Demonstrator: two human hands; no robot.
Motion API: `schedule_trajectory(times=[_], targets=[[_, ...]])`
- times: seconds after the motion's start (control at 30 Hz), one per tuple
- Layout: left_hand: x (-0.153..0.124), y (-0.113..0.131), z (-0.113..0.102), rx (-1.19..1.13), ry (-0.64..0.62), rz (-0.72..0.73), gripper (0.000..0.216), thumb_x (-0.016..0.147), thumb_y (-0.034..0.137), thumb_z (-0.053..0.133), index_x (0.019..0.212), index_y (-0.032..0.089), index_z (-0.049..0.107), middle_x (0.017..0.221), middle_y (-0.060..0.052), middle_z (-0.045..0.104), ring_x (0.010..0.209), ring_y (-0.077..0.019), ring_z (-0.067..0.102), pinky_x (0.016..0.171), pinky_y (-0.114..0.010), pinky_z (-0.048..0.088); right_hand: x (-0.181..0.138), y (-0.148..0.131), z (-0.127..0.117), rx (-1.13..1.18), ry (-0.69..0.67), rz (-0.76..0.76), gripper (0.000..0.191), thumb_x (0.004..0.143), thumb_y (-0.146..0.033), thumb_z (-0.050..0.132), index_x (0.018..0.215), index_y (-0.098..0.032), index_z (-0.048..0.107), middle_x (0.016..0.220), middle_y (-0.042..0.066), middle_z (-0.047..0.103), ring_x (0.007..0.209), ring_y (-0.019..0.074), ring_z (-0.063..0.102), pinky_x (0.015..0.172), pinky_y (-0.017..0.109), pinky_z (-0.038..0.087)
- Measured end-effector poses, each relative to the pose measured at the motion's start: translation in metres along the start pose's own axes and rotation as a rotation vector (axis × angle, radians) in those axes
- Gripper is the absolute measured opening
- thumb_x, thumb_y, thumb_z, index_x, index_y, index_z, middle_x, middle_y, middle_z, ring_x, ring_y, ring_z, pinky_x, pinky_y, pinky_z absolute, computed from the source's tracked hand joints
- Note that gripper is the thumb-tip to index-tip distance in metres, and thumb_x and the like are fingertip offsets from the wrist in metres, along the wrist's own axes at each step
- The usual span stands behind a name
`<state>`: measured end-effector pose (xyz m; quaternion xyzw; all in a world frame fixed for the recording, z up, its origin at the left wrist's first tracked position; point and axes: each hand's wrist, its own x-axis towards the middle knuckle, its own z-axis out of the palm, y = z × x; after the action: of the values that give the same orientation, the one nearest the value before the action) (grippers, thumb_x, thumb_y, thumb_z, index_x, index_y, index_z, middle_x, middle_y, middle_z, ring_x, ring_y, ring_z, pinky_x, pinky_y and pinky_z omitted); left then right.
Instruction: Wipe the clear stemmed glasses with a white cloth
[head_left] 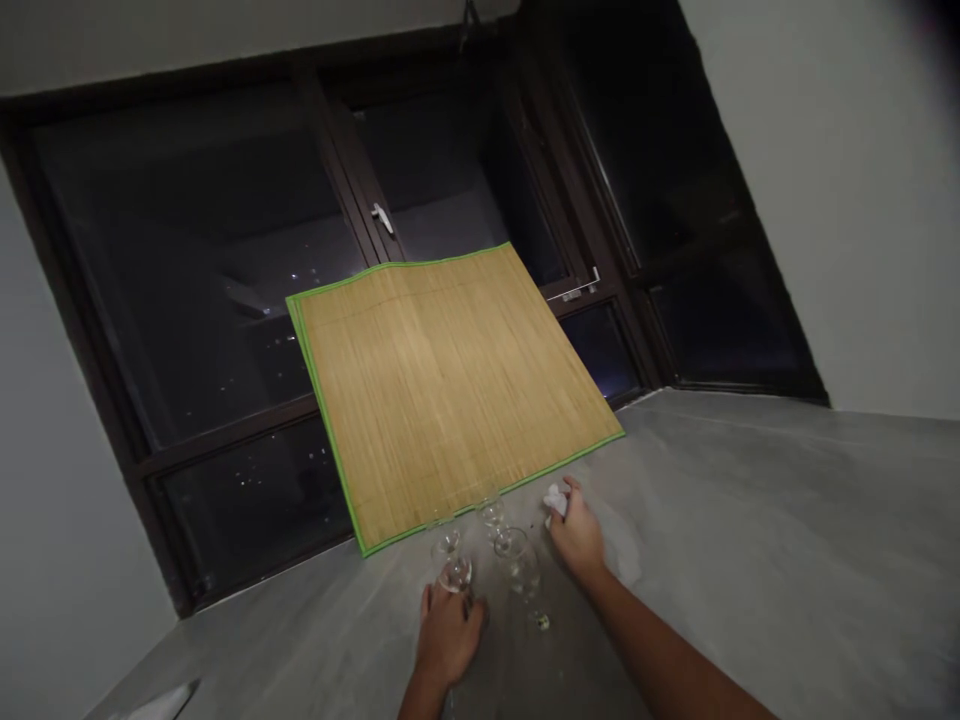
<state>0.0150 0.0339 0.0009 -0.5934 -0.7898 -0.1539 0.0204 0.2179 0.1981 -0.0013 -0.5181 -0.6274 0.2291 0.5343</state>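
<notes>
My left hand [450, 635] is low in the middle of the head view, with its fingers curled about the lower part of a small clear glass [455, 574]. A white crumpled tissue [556, 499] is pinched in my right hand [579, 538], which rests at the grey surface farther forward and to the right. Between and ahead of my hands stand several other clear glasses, among them a larger stemmed glass [523, 572], a small glass [492, 513] behind it and another glass [445, 543] just beyond the held one. Their outlines are faint.
A bamboo mat [457, 370] with green edging leans against the dark window [202, 270] behind the glasses. The grey surface [750, 520] spreads to the right. A small shiny object [542, 621] lies near the stemmed glass. A white item [161, 703] shows at lower left.
</notes>
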Motion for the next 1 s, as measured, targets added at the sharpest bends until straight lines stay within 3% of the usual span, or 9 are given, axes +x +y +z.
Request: schedule_trajectory(times=[0.13, 0.23, 0.4, 0.53, 0.83, 1.0], targets=[[0.007, -0.011, 0.003, -0.144, 0.076, 0.001, 0.061, 0.085, 0.044, 0.042, 0.14, 0.02, 0.052, 0.151, -0.007, 0.044, 0.144, -0.0216, 0.033, 0.12, -0.038, 0.018, 0.0, 0.001, 0.001, -0.002, 0.006, 0.014, 0.055, 0.086, -0.019, 0.049, 0.14, -0.016, 0.037, 0.113, 0.01, 0.068, 0.1, 0.0235, 0.065, 0.082, 0.029, 0.043], [0.01, -0.015, 0.005, -0.189, 0.057, 0.007, 0.063, 0.083, 0.047, 0.046, 0.14, 0.021, 0.052, 0.152, -0.006, 0.044, 0.143, -0.0213, 0.034, 0.118, -0.034, 0.023, 0.001, 0.004, 0.003, -0.004, 0.0, -0.004, 0.054, 0.087, -0.019, 0.049, 0.139, -0.015, 0.037, 0.112, 0.01, 0.068, 0.1, 0.023, 0.065, 0.081, 0.028, 0.043], [0.008, -0.006, 0.005, -0.004, -0.055, -0.009, 0.063, 0.088, 0.05, 0.042, 0.147, 0.028, 0.041, 0.155, -0.004, 0.038, 0.147, -0.0244, 0.025, 0.119, -0.046, 0.015, 0.0, 0.001, 0.0, -0.038, -0.017, 0.001, 0.055, 0.087, -0.018, 0.048, 0.141, -0.014, 0.036, 0.111, 0.011, 0.068, 0.099, 0.0232, 0.065, 0.081, 0.029, 0.043], [0.003, 0.009, -0.005, 0.11, -0.071, -0.02, 0.062, 0.092, 0.048, 0.035, 0.148, 0.023, 0.038, 0.155, -0.009, 0.038, 0.146, -0.0244, 0.027, 0.118, -0.043, 0.019, -0.003, -0.007, -0.006, -0.083, -0.059, 0.004, 0.055, 0.088, -0.018, 0.048, 0.142, -0.014, 0.036, 0.111, 0.012, 0.068, 0.101, 0.0221, 0.063, 0.082, 0.027, 0.043], [-0.008, 0.019, -0.014, 0.164, -0.026, 0.006, 0.05, 0.094, 0.044, 0.033, 0.123, 0.017, 0.061, 0.143, -0.012, 0.052, 0.136, -0.024, 0.041, 0.115, -0.038, 0.024, -0.004, -0.01, -0.008, -0.085, -0.076, 0.009, 0.057, 0.087, -0.015, 0.049, 0.142, -0.012, 0.038, 0.108, 0.013, 0.068, 0.1, 0.0244, 0.063, 0.081, 0.029, 0.044], [-0.021, 0.016, -0.021, 0.123, -0.028, 0.065, 0.047, 0.094, 0.037, 0.031, 0.12, 0.016, 0.063, 0.132, -0.012, 0.061, 0.127, -0.0228, 0.05, 0.111, -0.035, 0.031, -0.004, -0.009, -0.008, -0.12, -0.084, -0.01, 0.056, 0.086, -0.013, 0.049, 0.141, -0.013, 0.039, 0.106, 0.01, 0.069, 0.099, 0.0217, 0.064, 0.08, 0.027, 0.043]])
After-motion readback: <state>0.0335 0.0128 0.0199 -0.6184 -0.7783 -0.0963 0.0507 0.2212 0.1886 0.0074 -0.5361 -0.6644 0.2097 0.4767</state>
